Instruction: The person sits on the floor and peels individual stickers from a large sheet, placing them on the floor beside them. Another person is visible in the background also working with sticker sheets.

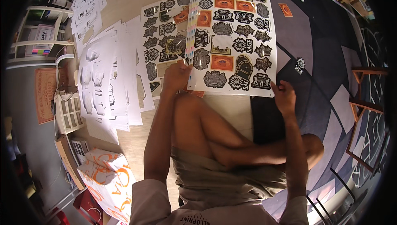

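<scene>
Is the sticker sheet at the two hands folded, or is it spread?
Spread: the sticker sheet shows its printed face without any fold, with left hand and right hand at its edges.

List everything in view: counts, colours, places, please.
Patchwork carpet: one, grey and black, right.
Rectangular sticker: one, orange, on carpet.
Jagged sticker: one, black and white, on carpet.
Glossy sticker sheets: several, white with black, gold and orange, upper centre.
Cut paper sheets: many, white, left.
Printed bag: one, white and orange, lower left.
Compartmented rack: one, cream, left.
Rectangular board: one, rust, left.
Crossed legs: two, bare, centre.
Left hand: one, sheets' left edge.
Right hand: one, sheets' lower right corner.
</scene>
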Tool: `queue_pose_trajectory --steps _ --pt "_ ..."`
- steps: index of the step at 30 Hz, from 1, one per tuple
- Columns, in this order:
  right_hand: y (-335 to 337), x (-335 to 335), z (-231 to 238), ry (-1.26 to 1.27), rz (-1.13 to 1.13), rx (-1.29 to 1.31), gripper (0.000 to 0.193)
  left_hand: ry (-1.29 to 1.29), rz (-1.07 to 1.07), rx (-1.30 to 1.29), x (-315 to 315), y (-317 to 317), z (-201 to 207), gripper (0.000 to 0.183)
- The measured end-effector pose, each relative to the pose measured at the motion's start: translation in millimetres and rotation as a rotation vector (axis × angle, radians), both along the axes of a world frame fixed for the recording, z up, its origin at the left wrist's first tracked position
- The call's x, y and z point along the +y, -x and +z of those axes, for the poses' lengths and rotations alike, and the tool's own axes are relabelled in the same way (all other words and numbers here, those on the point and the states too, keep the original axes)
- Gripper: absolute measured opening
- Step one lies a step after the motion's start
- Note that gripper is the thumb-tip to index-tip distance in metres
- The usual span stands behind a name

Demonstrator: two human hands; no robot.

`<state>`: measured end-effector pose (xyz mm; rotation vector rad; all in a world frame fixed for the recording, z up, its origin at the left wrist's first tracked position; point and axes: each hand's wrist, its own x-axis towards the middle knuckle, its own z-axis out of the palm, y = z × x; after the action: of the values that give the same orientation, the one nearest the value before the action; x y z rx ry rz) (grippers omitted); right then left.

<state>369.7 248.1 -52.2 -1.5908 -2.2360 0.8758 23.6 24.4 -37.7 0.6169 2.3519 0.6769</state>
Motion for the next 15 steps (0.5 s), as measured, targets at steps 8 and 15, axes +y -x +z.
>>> queue_pose_trajectory --steps 8,15 --pt "58 -37 15 -0.507 0.352 0.137 0.049 -0.1 0.046 0.163 -5 -18 -10 0.034" --pt "115 -23 6 -0.198 0.341 -0.062 0.051 -0.056 0.071 0.069 -16 -17 -9 0.039"
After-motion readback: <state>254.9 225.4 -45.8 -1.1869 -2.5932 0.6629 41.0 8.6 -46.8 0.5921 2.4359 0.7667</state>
